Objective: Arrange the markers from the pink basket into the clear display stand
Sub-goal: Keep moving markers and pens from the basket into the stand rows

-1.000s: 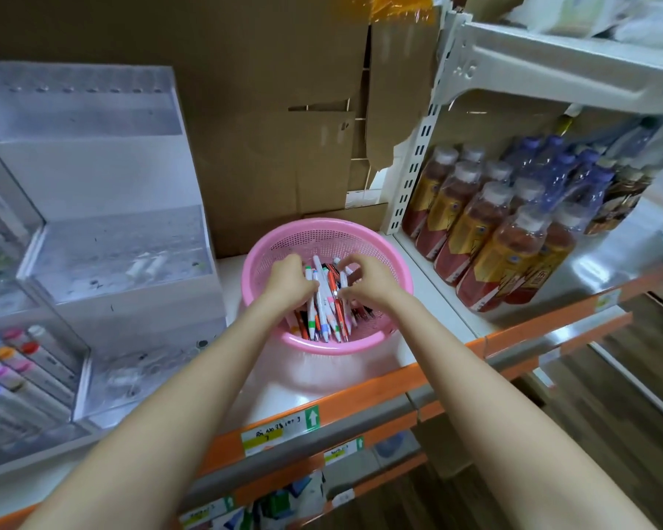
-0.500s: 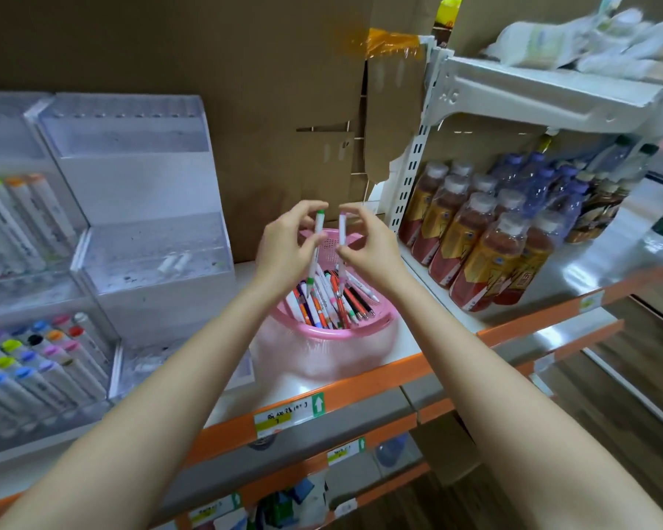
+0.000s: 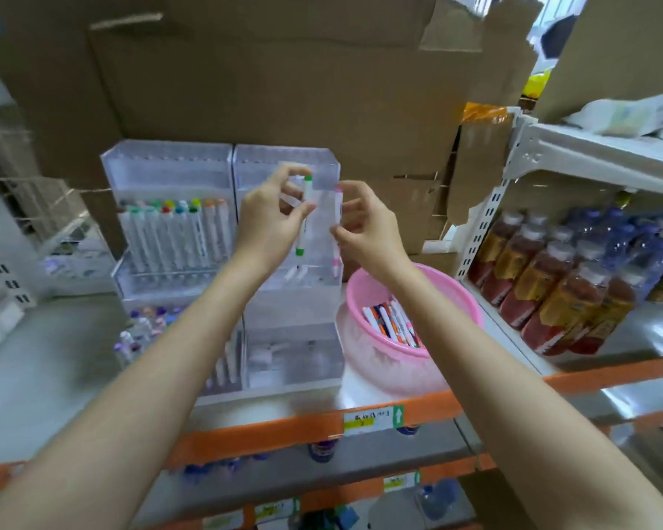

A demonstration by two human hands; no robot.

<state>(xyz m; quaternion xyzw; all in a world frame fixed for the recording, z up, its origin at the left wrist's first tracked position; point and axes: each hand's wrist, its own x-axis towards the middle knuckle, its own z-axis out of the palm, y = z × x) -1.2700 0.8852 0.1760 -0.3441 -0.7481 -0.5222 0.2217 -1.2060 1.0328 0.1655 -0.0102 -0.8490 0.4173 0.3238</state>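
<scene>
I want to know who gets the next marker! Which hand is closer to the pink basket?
Right. The right hand holds a pink marker above and left of the pink basket; the left hand holds a green marker farther left, before the clear display stand.

Upright green marker [image 3: 302,239], upright pink marker [image 3: 337,208]

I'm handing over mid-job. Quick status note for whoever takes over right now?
Left hand grips a white marker with green caps, roughly upright.
Right hand pinches a white marker with pink caps.
Both markers are in front of the right-hand clear plastic display stand, not yet slotted.
The round pink plastic basket beside it holds many more markers.
Left to do: slot these two, then the rest.
</scene>
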